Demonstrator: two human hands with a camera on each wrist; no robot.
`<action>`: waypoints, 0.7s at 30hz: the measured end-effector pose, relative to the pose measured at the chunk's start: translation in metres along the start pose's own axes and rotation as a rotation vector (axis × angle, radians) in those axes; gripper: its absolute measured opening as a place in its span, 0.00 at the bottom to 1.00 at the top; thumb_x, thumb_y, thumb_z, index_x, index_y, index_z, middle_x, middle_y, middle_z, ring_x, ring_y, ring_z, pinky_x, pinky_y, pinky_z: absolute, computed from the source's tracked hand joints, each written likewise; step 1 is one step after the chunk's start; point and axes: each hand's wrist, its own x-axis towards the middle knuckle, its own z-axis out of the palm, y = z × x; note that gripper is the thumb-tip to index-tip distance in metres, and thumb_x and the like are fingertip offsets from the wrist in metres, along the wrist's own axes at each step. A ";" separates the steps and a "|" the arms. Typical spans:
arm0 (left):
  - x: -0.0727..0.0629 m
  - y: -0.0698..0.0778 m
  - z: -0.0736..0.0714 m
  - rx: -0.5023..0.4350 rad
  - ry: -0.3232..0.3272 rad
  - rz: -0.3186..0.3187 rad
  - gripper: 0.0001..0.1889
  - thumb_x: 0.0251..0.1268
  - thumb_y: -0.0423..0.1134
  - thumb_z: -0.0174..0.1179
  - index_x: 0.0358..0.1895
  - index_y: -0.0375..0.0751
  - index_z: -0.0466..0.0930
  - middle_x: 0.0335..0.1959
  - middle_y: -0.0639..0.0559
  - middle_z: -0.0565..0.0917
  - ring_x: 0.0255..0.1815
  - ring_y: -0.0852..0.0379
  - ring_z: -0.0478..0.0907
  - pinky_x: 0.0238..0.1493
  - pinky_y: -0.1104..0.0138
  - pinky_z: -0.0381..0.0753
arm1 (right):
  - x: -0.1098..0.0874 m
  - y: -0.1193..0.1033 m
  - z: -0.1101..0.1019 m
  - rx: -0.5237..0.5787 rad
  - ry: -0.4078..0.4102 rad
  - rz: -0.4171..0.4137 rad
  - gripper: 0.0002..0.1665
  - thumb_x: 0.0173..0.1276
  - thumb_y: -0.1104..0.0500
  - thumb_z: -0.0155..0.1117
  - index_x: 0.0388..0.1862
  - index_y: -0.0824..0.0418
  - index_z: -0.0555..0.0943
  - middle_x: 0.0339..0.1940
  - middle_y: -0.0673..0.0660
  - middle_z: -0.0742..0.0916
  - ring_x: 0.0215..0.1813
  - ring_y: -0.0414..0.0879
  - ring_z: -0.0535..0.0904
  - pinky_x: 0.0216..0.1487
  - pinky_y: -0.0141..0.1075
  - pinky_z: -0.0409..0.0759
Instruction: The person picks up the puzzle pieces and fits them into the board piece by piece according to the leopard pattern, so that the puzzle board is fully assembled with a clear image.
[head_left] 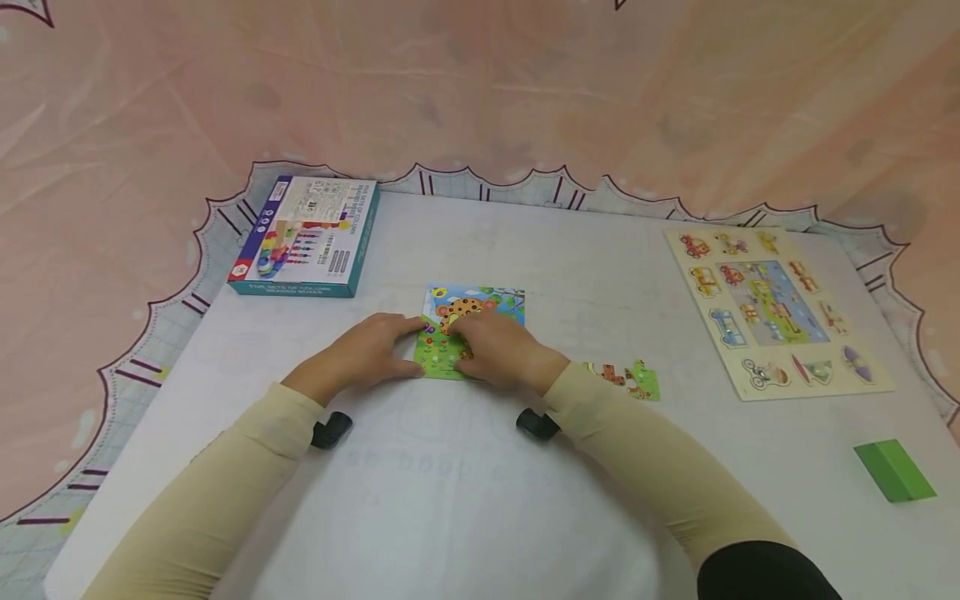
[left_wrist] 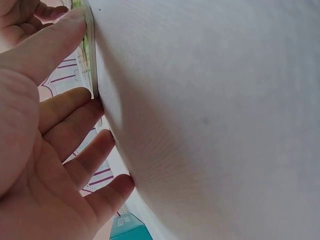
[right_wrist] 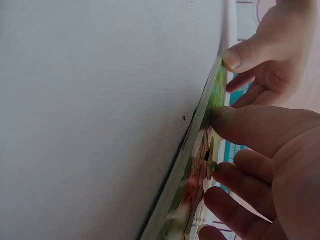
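A small jigsaw board [head_left: 442,358] with a cartoon leopard on green and blue lies on the white table between both hands. My left hand [head_left: 371,350] rests at its left side, thumb at the near corner and fingers spread along the edge; in the left wrist view its fingertips [left_wrist: 125,185] touch the tabletop. Over the board's middle, my right hand [head_left: 502,346] has its fingers bent down. In the right wrist view, a puzzle piece [right_wrist: 210,152] stands tilted up from the board, between the right thumb and fingertips. The right hand hides part of the picture.
Loose puzzle pieces [head_left: 637,382] lie beside the right forearm. A boxed bead set [head_left: 315,242] sits at the back left. On the right are a wooden picture board [head_left: 727,367] and a green block [head_left: 892,471]. A patterned cloth edge [head_left: 510,183] borders the back.
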 end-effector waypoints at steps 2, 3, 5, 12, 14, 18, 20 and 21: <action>0.000 0.000 0.000 0.003 0.001 0.001 0.39 0.61 0.47 0.72 0.74 0.39 0.67 0.71 0.37 0.70 0.74 0.37 0.61 0.73 0.46 0.61 | 0.001 -0.001 0.000 -0.003 -0.003 0.001 0.27 0.69 0.55 0.67 0.64 0.61 0.78 0.61 0.55 0.82 0.64 0.49 0.75 0.65 0.42 0.74; 0.000 0.000 0.000 0.004 0.001 0.002 0.39 0.61 0.47 0.72 0.74 0.39 0.67 0.71 0.36 0.70 0.74 0.37 0.61 0.73 0.46 0.61 | 0.001 -0.002 0.000 -0.005 -0.004 0.001 0.27 0.69 0.55 0.67 0.65 0.61 0.78 0.62 0.55 0.82 0.64 0.49 0.75 0.65 0.42 0.74; 0.000 0.000 -0.001 0.005 0.000 0.002 0.39 0.61 0.46 0.71 0.74 0.39 0.67 0.71 0.36 0.70 0.74 0.37 0.61 0.73 0.46 0.60 | 0.002 -0.003 -0.001 -0.007 -0.006 0.001 0.27 0.69 0.55 0.67 0.65 0.61 0.78 0.62 0.55 0.82 0.65 0.49 0.75 0.65 0.42 0.74; 0.001 0.000 0.000 0.001 -0.002 0.001 0.39 0.62 0.47 0.71 0.74 0.39 0.66 0.71 0.36 0.69 0.74 0.37 0.61 0.73 0.45 0.61 | 0.005 -0.006 -0.001 -0.010 -0.011 0.001 0.27 0.69 0.53 0.68 0.64 0.61 0.78 0.61 0.54 0.83 0.65 0.51 0.75 0.67 0.42 0.73; 0.001 0.000 0.000 0.002 -0.004 0.001 0.39 0.62 0.47 0.71 0.74 0.39 0.66 0.71 0.36 0.69 0.74 0.37 0.61 0.73 0.45 0.61 | 0.006 -0.007 -0.001 -0.007 -0.014 0.007 0.27 0.69 0.53 0.68 0.64 0.61 0.78 0.61 0.54 0.83 0.65 0.50 0.75 0.66 0.42 0.73; 0.002 0.000 0.001 0.003 -0.008 -0.001 0.39 0.62 0.47 0.71 0.75 0.39 0.66 0.72 0.36 0.69 0.74 0.37 0.60 0.73 0.45 0.61 | 0.008 -0.009 -0.001 -0.001 -0.017 0.018 0.26 0.69 0.52 0.68 0.64 0.60 0.79 0.60 0.53 0.83 0.64 0.50 0.75 0.65 0.42 0.74; 0.002 0.000 0.000 0.002 -0.009 -0.001 0.39 0.62 0.47 0.71 0.75 0.39 0.66 0.72 0.36 0.69 0.74 0.37 0.60 0.73 0.45 0.61 | 0.008 -0.008 -0.001 -0.003 -0.012 0.016 0.26 0.69 0.52 0.68 0.63 0.59 0.79 0.59 0.53 0.84 0.63 0.50 0.76 0.64 0.42 0.74; 0.002 0.000 0.000 0.002 -0.009 -0.001 0.39 0.62 0.47 0.71 0.75 0.40 0.66 0.72 0.36 0.69 0.74 0.37 0.60 0.73 0.45 0.61 | 0.009 -0.008 -0.001 -0.003 -0.009 0.014 0.25 0.69 0.52 0.68 0.63 0.59 0.80 0.58 0.52 0.84 0.62 0.50 0.76 0.64 0.41 0.74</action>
